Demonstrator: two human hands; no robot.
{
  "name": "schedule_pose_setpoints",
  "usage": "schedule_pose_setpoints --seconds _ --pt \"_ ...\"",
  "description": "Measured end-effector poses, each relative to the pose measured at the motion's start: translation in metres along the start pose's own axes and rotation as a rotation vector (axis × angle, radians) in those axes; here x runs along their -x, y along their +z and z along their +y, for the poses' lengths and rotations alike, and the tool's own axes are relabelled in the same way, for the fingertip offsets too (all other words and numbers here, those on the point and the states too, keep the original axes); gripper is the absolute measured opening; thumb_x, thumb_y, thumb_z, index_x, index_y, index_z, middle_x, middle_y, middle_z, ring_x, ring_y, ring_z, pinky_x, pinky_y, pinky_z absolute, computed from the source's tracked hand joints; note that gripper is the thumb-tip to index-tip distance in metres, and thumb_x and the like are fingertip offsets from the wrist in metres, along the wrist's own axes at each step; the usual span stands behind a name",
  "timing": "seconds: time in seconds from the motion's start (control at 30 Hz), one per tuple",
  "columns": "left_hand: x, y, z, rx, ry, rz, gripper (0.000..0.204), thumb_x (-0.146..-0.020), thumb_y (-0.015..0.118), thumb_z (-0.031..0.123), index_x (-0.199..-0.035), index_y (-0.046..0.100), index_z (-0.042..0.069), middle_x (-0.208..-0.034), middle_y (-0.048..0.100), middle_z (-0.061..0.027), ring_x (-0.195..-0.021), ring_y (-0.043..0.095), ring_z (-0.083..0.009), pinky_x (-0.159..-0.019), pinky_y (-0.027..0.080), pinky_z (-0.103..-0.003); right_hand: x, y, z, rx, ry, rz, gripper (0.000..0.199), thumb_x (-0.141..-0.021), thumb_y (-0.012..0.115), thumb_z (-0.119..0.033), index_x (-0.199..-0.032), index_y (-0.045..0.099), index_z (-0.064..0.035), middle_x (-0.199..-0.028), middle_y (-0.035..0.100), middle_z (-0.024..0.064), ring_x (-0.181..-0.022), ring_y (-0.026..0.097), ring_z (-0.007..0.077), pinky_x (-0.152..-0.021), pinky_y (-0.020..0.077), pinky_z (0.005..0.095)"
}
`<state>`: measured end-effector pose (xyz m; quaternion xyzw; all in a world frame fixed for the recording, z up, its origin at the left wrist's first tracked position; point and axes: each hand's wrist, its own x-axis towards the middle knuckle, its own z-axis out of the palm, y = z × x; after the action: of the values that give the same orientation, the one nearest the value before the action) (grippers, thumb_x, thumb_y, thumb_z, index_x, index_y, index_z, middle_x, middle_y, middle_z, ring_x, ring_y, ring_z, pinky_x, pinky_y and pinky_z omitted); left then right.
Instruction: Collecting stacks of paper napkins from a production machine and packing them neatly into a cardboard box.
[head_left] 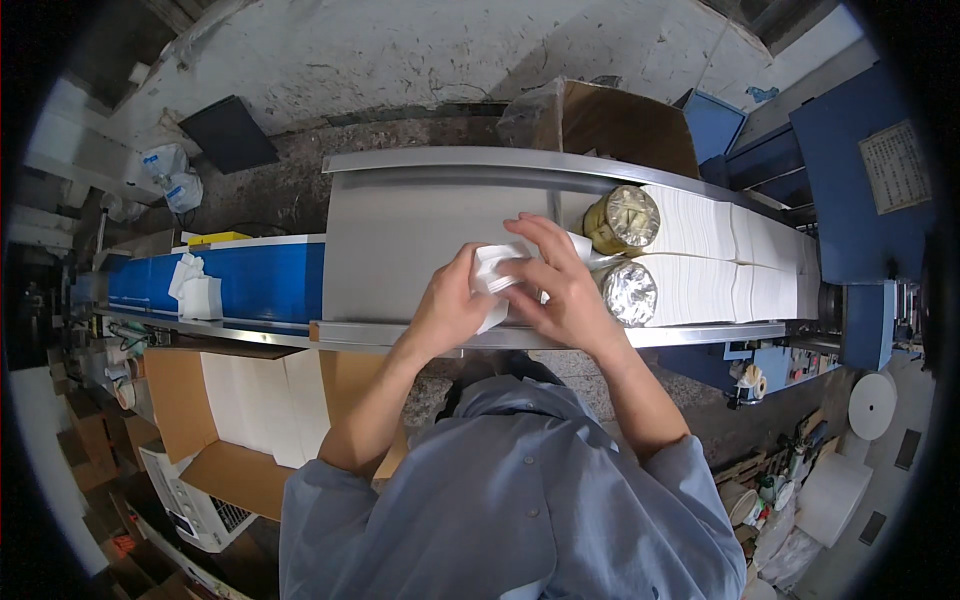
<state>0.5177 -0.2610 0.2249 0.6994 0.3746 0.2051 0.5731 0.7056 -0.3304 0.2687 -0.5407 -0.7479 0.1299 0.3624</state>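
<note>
My left hand and my right hand meet over a steel trough table. Between them they grip a small stack of white paper napkins, fingers curled around its edges. Just right of my right hand lie two long rows of stacked white napkins. A gold foil-wrapped round weight caps the far row's end. A silver foil-wrapped one caps the near row's end.
A blue conveyor to the left carries a loose napkin bundle. An open cardboard box with white stacks sits lower left. Another cardboard box stands behind the table. Blue machinery is at right, paper rolls lower right.
</note>
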Motion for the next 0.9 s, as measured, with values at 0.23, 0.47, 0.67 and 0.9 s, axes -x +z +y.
schedule_pose_setpoints --seconds 0.23,0.47,0.67,0.9 --pt "-0.002 0.005 -0.012 0.466 -0.084 -0.124 0.053 -0.090 0.078 0.014 -0.135 0.054 0.000 -0.122 0.067 -0.0074 -0.110 0.064 -0.0156 -0.095 0.052 -0.032 0.010 0.006 0.021 -0.341 0.259 -0.023 0.017 -0.086 0.078 -0.005 -0.100 0.069 0.0008 -0.136 0.062 0.0157 -0.120 0.063 0.0259 -0.098 0.0508 0.0352" --pt "0.000 0.010 -0.029 0.779 -0.193 -0.135 0.059 -0.093 0.074 0.012 -0.145 0.049 0.000 -0.129 0.064 -0.0086 -0.116 0.063 -0.0165 -0.100 0.051 -0.031 0.008 0.011 0.039 -0.927 0.719 0.457 0.016 -0.099 0.072 -0.012 -0.108 0.063 -0.0022 -0.099 0.069 0.0019 -0.086 0.062 0.0081 -0.080 0.0493 0.0232" --pt "0.002 0.019 -0.034 0.921 -0.283 -0.082 0.045 -0.100 0.063 0.011 -0.142 0.053 0.000 -0.132 0.064 -0.0115 -0.117 0.065 -0.0219 -0.101 0.053 -0.037 0.019 0.012 0.026 -0.571 0.230 0.472 0.017 -0.092 0.072 -0.003 -0.107 0.065 -0.0028 -0.114 0.069 0.0102 -0.106 0.064 0.0202 -0.093 0.0510 0.0339" --pt "-0.002 0.012 -0.038 1.173 -0.193 0.036 0.039 -0.102 0.056 0.013 -0.139 0.055 0.000 -0.133 0.064 -0.0122 -0.122 0.063 -0.0237 -0.104 0.051 -0.041 0.037 0.015 0.010 -0.138 0.013 0.028 0.031 -0.070 0.065 0.011 -0.094 0.074 -0.0055 -0.136 0.065 0.0132 -0.136 0.052 0.0404 -0.111 0.0439 0.0491"
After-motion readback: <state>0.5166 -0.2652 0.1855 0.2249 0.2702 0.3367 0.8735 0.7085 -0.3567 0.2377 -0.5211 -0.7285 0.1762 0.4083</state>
